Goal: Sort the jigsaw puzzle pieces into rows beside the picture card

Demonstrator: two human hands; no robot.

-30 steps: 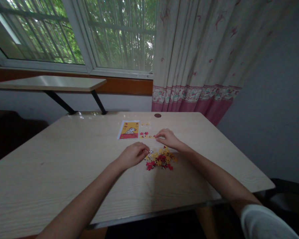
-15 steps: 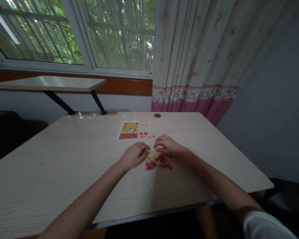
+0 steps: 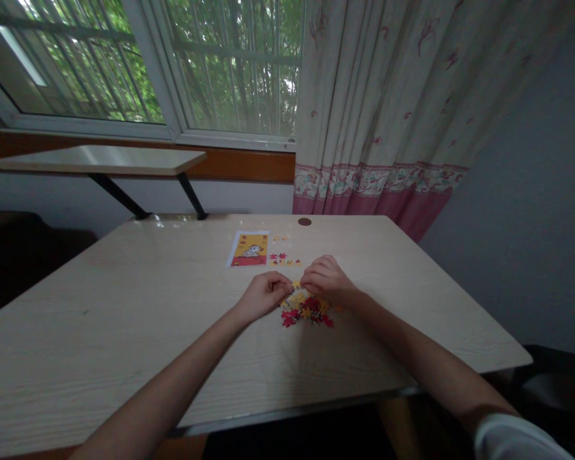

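Holding your left hand (image 3: 264, 296) and right hand (image 3: 329, 282) close together over the far side of the pile (image 3: 311, 312), you have the fingers of both curled inward; whether either set pinches anything, I cannot tell. A yellow piece (image 3: 296, 283) shows between the two hands. The pile, a jumble of red, yellow and white, lies on the desk (image 3: 172, 338) just below them. Beyond it the card (image 3: 250, 249) lies flat, with red pieces (image 3: 282, 256) and a yellow row (image 3: 289, 262) just to its right.
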